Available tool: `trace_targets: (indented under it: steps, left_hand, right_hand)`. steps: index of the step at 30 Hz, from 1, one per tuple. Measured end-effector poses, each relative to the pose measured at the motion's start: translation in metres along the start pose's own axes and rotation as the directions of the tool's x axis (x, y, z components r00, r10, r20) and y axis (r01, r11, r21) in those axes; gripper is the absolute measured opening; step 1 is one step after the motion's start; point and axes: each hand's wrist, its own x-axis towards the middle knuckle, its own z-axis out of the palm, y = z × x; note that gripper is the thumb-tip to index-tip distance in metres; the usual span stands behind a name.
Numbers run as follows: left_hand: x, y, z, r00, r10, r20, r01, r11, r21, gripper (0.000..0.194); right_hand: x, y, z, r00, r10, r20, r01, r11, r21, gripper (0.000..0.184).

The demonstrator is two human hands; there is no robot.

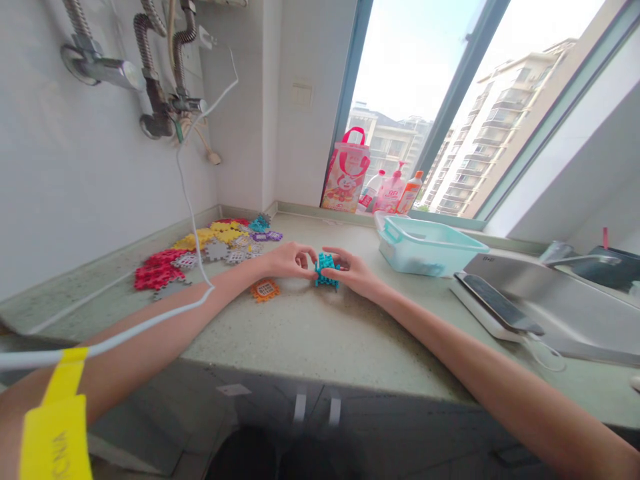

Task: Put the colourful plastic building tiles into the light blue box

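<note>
A small teal block [326, 270] built of interlocking plastic tiles rests on the speckled countertop [310, 333]. My left hand [289, 260] pinches its left side with curled fingers. My right hand [350, 269] grips its right side, fingers wrapped over the top. An orange tile [265, 289] lies flat just left of and below my left hand. Behind it spreads a heap of loose tiles: red [156, 270], yellow [213, 235], grey [216, 251], purple [267, 236] and teal [259, 223].
A pale teal plastic tub [425, 245] stands right of my hands. A phone [495, 303] lies on a white device beside the steel sink [575, 300]. A pink bag [346, 172] and bottles [397, 190] stand at the window. A white cable [190, 200] hangs over my left arm.
</note>
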Motion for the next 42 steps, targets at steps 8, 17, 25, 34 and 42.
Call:
trace_targets:
  steps: [8,17,25,34,42]
  left_hand:
    - [-0.002,0.007,0.001,1.000,-0.004,-0.025,0.005,1.000,0.029,0.040]
    - [-0.001,0.011,0.000,0.999,-0.006,-0.037,0.009,0.998,0.061,0.041]
    - [-0.002,0.013,-0.002,1.000,-0.010,-0.026,0.013,0.996,0.090,0.063]
    - [-0.001,0.018,0.004,0.994,-0.012,-0.106,0.028,0.988,0.154,0.057]
    - [-0.001,0.022,0.009,0.993,-0.040,-0.109,0.056,0.987,0.151,0.055]
  right_hand:
    - [-0.002,-0.001,0.001,0.999,-0.032,0.031,0.036,0.991,-0.131,0.059]
    - [0.000,-0.005,-0.005,0.993,-0.070,0.095,0.082,0.988,-0.131,0.071]
    - [-0.005,-0.015,-0.030,0.985,-0.104,0.137,0.136,0.957,-0.255,0.060]
    - [-0.003,-0.011,-0.027,0.985,-0.080,0.150,0.106,0.979,-0.174,0.047]
    - [-0.005,-0.009,-0.024,0.988,-0.093,0.126,0.109,0.985,-0.132,0.045]
